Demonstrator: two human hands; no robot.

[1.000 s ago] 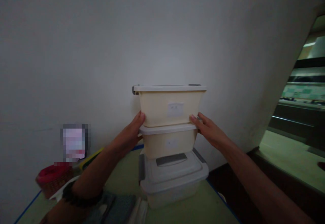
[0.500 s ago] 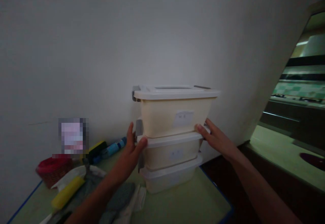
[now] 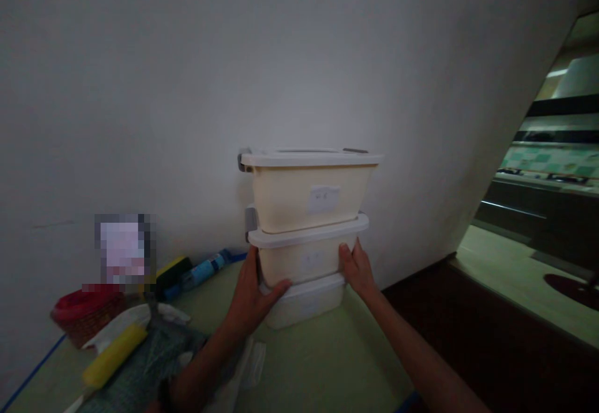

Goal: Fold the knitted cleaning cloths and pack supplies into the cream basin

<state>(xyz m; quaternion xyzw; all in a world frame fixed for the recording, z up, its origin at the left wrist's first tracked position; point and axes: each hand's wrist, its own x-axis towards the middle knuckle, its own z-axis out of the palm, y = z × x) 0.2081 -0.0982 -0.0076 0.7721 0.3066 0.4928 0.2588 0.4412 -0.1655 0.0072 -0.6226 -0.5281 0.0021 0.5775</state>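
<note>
Three lidded cream storage boxes stand stacked against the wall: the top box (image 3: 285, 201) with a white label, the middle box (image 3: 292, 263), also labelled, and the bottom box (image 3: 306, 308). My left hand (image 3: 255, 297) clasps the left end of the middle box, its thumb along the lower front edge. At the right end, my right hand (image 3: 359, 269) grips the same box below its lid, thumb on the front. Grey latches show at the left ends of the upper two lids. Fingers behind the box are partly hidden.
On the green table (image 3: 322, 369) lie a yellow roller-like item (image 3: 115, 355), a grey-green cloth (image 3: 140, 375) and a blue tube-shaped item (image 3: 206, 271). A red basket (image 3: 88, 316) sits at the left. Dark floor (image 3: 435, 319) lies right of the table.
Both hands have moved lower, from around the middle box's lid to its sides. The right hand has come inward. The stack appears farther left and slightly higher in view.
</note>
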